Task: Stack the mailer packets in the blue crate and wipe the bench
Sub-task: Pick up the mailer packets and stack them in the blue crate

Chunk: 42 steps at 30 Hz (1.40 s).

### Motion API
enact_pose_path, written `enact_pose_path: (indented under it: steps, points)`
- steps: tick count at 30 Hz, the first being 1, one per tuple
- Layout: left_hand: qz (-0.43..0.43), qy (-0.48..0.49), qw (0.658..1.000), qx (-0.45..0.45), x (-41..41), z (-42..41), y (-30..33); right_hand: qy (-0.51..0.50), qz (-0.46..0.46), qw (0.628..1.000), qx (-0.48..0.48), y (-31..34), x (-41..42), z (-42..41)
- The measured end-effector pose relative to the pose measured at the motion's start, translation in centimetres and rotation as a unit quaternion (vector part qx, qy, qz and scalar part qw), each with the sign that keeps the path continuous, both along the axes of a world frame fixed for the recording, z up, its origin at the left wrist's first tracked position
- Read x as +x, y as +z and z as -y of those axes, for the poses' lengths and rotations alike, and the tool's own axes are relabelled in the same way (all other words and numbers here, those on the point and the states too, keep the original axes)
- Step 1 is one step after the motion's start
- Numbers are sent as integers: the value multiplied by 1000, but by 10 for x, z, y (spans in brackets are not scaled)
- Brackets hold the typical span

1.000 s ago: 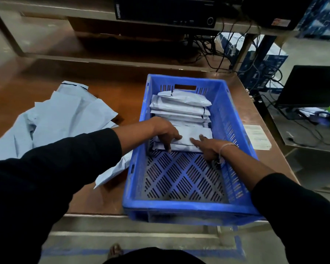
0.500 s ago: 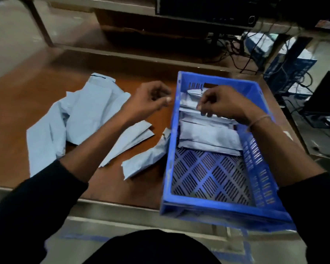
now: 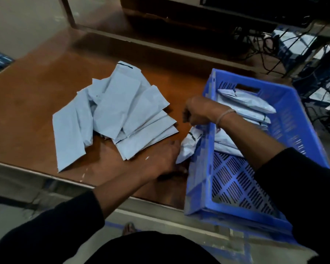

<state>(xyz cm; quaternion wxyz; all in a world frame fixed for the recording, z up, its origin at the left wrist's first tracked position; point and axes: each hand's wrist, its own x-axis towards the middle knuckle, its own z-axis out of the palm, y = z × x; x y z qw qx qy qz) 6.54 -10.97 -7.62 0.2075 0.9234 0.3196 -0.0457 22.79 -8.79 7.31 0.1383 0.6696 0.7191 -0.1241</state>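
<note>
Both hands meet at a crumpled packet [image 3: 187, 147] wedged against the blue crate's [image 3: 202, 189] left wall. The left hand [image 3: 164, 159] grips its lower end; the right hand [image 3: 196, 113] curls above, grip unclear. Pulling hard could snag it or shift the crate. Loose packets [image 3: 114, 119] lie further left.

A tangle of black cables [image 3: 259, 38] hangs behind the far right of the scene, under a dark shelf edge [image 3: 255, 8]. A metal frame leg [image 3: 70, 14] rises at the upper left. Grey floor [image 3: 23, 21] lies beyond it. Blue tape [image 3: 114, 224] marks the floor near a bare foot [image 3: 129, 228].
</note>
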Motion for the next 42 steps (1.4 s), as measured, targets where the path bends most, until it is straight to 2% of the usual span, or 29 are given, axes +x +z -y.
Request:
enact_pose_path:
  steps: [1,3,6,8,10,13,16,19,21,23,26,30,37,42]
  points:
    - [-23,-9,1000,10,0,-10,-13,-4,-3,1000,0,-3,3,-1]
    - [-19,23,999,-30,-2,-19,-16,-27,-18,999,7,-9,8,-3]
    - [68,106,988,-85,-13,-16,14,-95,-55,992,67,-11,13,-12]
    - [153,146,971,-114,-29,-24,24,-142,-89,978,127,-10,11,-21]
    - [206,181,952,-136,-52,-40,31,-198,-135,960,148,-11,5,-35]
    - [257,241,919,-178,-83,-61,35,-290,-236,925,67,-19,-11,-59]
    - [309,283,884,-208,-107,-69,41,-335,-282,898,-33,-34,-33,-82]
    - [341,306,861,-220,-126,-73,41,-373,-339,862,-49,-85,-24,-125]
    - [353,313,853,-223,-136,-73,44,-367,-357,858,-33,-141,0,-163]
    - [357,314,852,-220,-144,-76,46,-385,-374,843,-11,-153,-1,-172]
    - [369,316,846,-221,-149,-83,48,-400,-345,848,45,-99,-37,-142]
    - [371,323,844,-213,-145,-93,51,-387,-308,869,29,-76,-32,-135]
    - [392,327,839,-186,-115,-101,66,-363,-381,849,58,4,-7,-96]
    - [451,297,817,-201,-89,-104,85,-341,-426,832,101,43,28,-54]
